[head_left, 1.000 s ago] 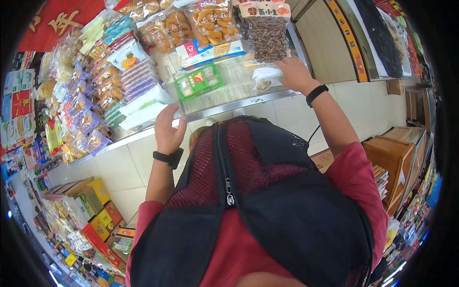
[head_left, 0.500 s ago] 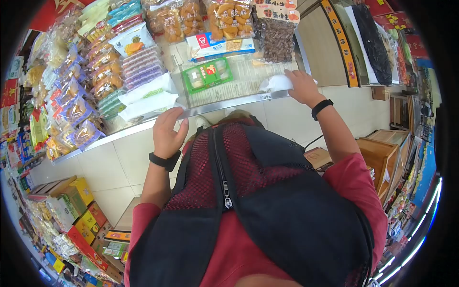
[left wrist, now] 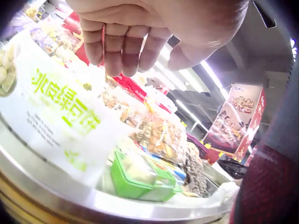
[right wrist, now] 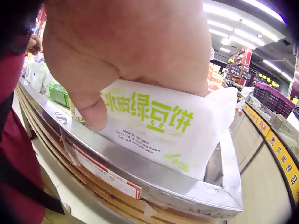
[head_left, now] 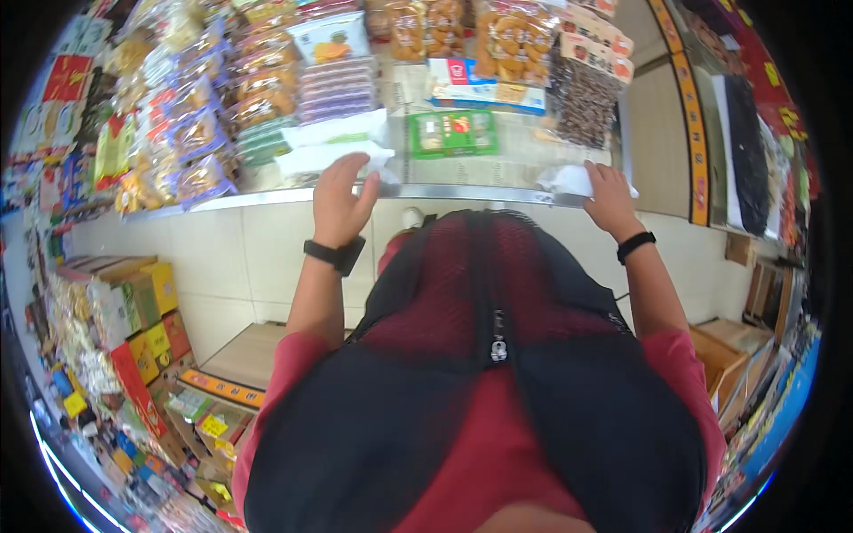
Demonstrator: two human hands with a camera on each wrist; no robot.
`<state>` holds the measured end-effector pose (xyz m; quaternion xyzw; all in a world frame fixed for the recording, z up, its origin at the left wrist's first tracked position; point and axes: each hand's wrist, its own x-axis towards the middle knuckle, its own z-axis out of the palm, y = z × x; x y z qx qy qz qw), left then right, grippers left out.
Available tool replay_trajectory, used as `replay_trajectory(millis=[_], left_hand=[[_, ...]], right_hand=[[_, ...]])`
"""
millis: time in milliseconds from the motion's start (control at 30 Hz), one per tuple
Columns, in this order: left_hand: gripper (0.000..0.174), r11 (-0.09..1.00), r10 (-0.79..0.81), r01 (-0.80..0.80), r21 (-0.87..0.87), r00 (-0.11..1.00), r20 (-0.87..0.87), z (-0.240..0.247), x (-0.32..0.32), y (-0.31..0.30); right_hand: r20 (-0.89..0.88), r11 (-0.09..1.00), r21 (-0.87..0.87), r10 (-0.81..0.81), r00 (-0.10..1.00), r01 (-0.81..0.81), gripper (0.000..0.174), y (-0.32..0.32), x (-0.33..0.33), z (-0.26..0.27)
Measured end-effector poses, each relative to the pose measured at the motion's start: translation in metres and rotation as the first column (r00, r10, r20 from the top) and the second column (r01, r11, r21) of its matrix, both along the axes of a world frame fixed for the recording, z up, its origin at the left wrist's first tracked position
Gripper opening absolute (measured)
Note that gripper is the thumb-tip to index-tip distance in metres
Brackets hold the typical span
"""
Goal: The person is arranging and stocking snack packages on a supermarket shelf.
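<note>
In the right wrist view, my right hand [right wrist: 135, 42] grips a white packet with green lettering [right wrist: 154, 135], thumb on its near face and the other fingers hidden behind it. The head view puts this at the counter's front right corner. My left hand [head_left: 342, 202], fingers extended and nothing in them, is at the front edge by the right end of a white packet [head_left: 315, 160]. Up close, that packet [left wrist: 51, 112] bears the same green lettering. Between the hands lies a green plastic box [head_left: 453, 133] of pale round cakes.
The counter has a raised metal rim [head_left: 471, 194]. Rows of purple-wrapped packs [head_left: 338, 89] lie at left, a blue-and-white packet [head_left: 489, 86] and bagged golden snacks [head_left: 515, 44] behind the green box. A bag of dark brown pieces [head_left: 586, 93] lies beyond the right hand.
The head view has swung, shifting the counter right and down in the picture. My right hand stays at its packet, now nearer the front rim. Left fingertips now overlap the left packet's end.
</note>
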<state>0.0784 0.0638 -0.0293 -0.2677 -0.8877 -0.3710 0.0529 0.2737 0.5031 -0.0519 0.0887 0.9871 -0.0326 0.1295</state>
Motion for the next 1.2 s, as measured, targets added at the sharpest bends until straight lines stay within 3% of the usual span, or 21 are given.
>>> replay_trajectory(millis=[133,200,233,367,467,633,800,933,1000,1100,1133,1167,1200], left_hand=[[0.040,0.982,0.073,-0.081,-0.171,0.996,-0.050,-0.003,-0.027,-0.009],[0.047,0.933,-0.049,0.007,-0.360,0.993,-0.108,-0.010,-0.036,-0.015],[0.057,0.899,-0.073,0.040,-0.436,0.996,-0.059,-0.012,-0.038,-0.016],[0.069,0.787,-0.064,0.114,-0.607,0.993,0.104,-0.025,-0.041,-0.015],[0.068,0.758,-0.072,0.132,-0.639,0.990,0.120,-0.023,-0.036,-0.002],[0.067,0.762,-0.118,0.169,-0.625,0.985,0.122,-0.015,-0.032,0.017],[0.063,0.799,-0.221,0.227,-0.557,0.972,0.079,-0.008,-0.026,0.045],[0.053,0.835,-0.351,0.351,-0.423,0.933,0.080,0.013,-0.012,0.084],[0.049,0.876,-0.404,0.408,-0.258,0.912,0.072,0.017,-0.005,0.100],[0.048,0.879,-0.432,0.455,-0.143,0.887,0.166,0.025,0.006,0.130],[0.048,0.886,-0.433,0.458,-0.078,0.875,0.215,0.028,0.010,0.139],[0.053,0.867,-0.463,0.495,-0.056,0.842,0.276,0.031,0.012,0.150],[0.053,0.863,-0.471,0.503,-0.055,0.838,0.276,0.034,0.015,0.162]], right_hand=[[0.029,0.994,0.068,-0.086,0.996,0.084,0.076,-0.007,0.000,0.002],[0.011,0.994,0.055,-0.090,0.996,0.090,0.076,-0.006,0.003,0.002],[0.008,0.994,0.056,-0.097,0.995,0.097,0.076,-0.005,0.004,0.003],[-0.058,0.997,0.030,-0.068,0.996,0.070,0.075,-0.001,0.008,0.001],[-0.114,0.998,-0.007,-0.059,0.992,0.058,0.071,0.000,0.010,0.004],[-0.249,0.997,-0.071,-0.020,0.968,0.002,0.057,0.005,0.013,0.001],[-0.213,0.996,-0.081,-0.059,0.975,0.043,0.052,0.009,0.013,0.001],[-0.256,0.992,-0.098,-0.098,0.962,0.075,0.051,0.016,0.014,0.005],[-0.274,0.987,-0.114,-0.138,0.952,0.110,0.051,0.023,0.013,0.011],[-0.400,0.892,-0.346,-0.421,0.814,0.292,0.052,0.033,0.011,0.027],[-0.400,0.889,-0.344,-0.429,0.810,0.301,0.052,0.038,0.011,0.031],[-0.282,0.670,-0.677,-0.620,0.733,0.306,0.050,0.044,0.008,0.033],[-0.096,0.344,-0.903,-0.745,0.660,0.257,0.048,0.048,0.008,0.038]])
